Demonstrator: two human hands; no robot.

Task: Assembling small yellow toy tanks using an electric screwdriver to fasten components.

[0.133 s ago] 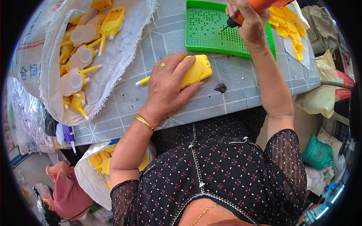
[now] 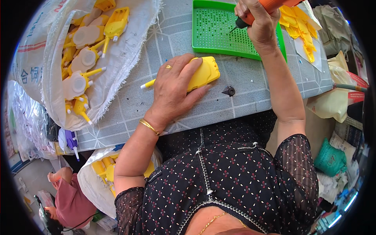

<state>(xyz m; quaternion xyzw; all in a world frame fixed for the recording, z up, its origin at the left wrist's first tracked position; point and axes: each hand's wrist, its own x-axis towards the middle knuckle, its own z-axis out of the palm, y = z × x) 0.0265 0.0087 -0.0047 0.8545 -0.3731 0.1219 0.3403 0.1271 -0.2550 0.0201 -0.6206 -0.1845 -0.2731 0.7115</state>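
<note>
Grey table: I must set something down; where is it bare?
Mostly bare: between white sack and green tray, above the left hand; right of the dark bit, below the tray. Crowded: the sack's end, and upper right under yellow pieces.

I could pass along the open tabletop (image 2: 131, 103) between my left hand (image 2: 176, 80) and the sack (image 2: 131, 51) on the left, though the yellow part's stem (image 2: 148, 84) juts in. Right of my hand, a small dark piece (image 2: 228, 91) interrupts free room; far, the green tray's wall (image 2: 225, 54) blocks.
</note>
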